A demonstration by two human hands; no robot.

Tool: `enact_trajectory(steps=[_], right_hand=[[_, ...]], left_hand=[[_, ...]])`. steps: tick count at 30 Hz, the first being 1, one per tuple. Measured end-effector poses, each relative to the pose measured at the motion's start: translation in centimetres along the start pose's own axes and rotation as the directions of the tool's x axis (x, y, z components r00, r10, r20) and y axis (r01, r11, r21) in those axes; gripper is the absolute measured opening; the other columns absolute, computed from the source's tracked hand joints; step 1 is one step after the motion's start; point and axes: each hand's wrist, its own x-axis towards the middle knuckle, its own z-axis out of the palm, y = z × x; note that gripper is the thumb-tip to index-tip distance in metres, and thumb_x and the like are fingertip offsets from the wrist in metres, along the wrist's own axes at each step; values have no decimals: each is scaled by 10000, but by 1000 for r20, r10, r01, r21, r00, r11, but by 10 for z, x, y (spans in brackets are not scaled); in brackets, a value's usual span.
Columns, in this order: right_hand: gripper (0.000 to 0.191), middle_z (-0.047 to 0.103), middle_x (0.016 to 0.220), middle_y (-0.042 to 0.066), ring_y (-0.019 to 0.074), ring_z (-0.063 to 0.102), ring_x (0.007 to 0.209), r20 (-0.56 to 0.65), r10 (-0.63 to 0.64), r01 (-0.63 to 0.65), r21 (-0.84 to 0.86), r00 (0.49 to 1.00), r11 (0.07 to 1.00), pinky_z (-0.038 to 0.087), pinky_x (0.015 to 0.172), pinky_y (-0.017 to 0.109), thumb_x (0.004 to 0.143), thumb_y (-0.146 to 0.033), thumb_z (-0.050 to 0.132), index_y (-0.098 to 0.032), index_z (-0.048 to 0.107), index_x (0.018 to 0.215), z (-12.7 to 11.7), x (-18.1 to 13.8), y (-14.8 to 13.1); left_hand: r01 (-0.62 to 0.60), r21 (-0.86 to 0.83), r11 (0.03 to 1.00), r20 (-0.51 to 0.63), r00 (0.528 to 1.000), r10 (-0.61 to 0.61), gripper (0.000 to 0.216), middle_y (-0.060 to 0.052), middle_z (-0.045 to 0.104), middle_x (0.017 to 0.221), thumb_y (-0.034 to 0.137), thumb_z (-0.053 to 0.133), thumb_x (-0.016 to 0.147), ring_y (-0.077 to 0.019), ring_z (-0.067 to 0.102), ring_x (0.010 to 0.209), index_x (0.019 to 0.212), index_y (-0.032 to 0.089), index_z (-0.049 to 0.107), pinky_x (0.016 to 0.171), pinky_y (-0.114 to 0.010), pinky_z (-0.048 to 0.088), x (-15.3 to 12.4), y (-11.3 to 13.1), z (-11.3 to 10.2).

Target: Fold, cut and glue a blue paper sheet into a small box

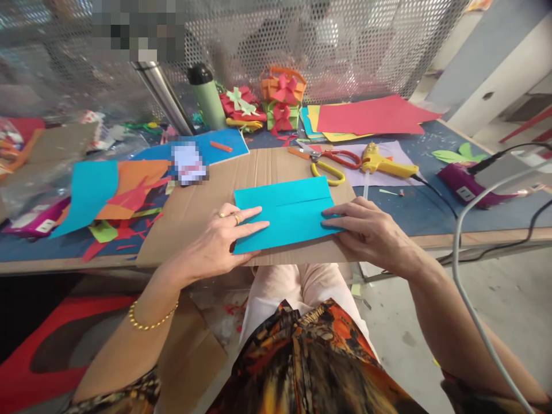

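Note:
A folded turquoise paper sheet [287, 211] lies on a brown cardboard sheet [198, 201] at the table's front edge. My left hand [222, 238] rests on the paper's left edge, its index finger stretched flat along the fold, rings on two fingers. My right hand [366, 230] presses the paper's right end with fingers flat and extended. Both hands hold the paper down; neither grips anything.
Scissors with orange and yellow handles [328, 161] and a yellow glue gun [386, 164] lie behind the paper. Paper gift boxes [280, 98], a green bottle [207, 95], red and yellow sheets [371, 115], and coloured scraps [116, 195] crowd the table. Cables [470, 230] hang at right.

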Motion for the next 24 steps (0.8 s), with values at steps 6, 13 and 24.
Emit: enact_trajectory(steps=[6,13,24], right_hand=[[198,829,1112,58,224,740,1008,13,127,-127,101,992,987,610,913,432,1020,-214,593,-251,787,1012,-4,5,4],[167,805,1006,66,237,736,929,12,319,-316,182,948,931,593,845,403,988,-365,646,-249,739,911,-1,10,10],[300,673,789,-9,171,604,656,-35,519,-515,75,854,854,449,643,296,881,-358,701,-221,604,1130,8,25,14]], left_hand=[[9,-62,998,-17,1000,-10,401,-67,698,1476,358,745,965,-265,603,1191,1360,290,745,1065,-478,537,5,-8,-2],[101,-265,959,-150,978,-145,261,-81,800,1199,423,617,1020,-241,685,1082,1084,247,798,990,-431,567,9,-8,2],[447,-209,870,-393,776,-494,414,29,451,576,449,576,908,-136,452,581,595,223,427,583,-299,317,17,5,16]])
